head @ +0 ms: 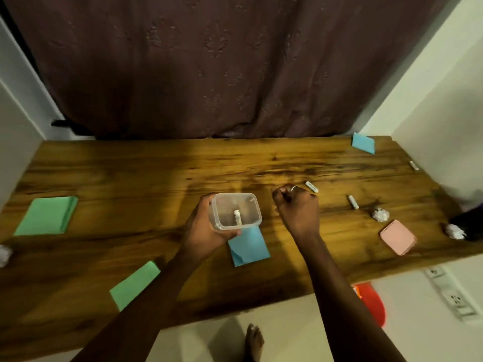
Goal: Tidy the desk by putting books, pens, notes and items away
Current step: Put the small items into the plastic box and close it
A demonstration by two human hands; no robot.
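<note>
From the head camera, the left hand (206, 231) grips a clear plastic container (257, 218) by its near left side, held just over the wooden desk (130, 173) and over a blue note (248, 248). Inside it a short white stick (237, 217) leans, its long axis running toward and away from the camera, top end farther away. The right hand (298, 207) hovers just right of the container with its fingers curled in; whether they pinch anything I cannot tell. Near its knuckles a second white stick (311, 186) lies flat, pointing from far left to near right. A third (352, 201) lies further right, running almost straight away, beside a crumpled paper ball (380, 214) and a pink pad (397, 237).
</note>
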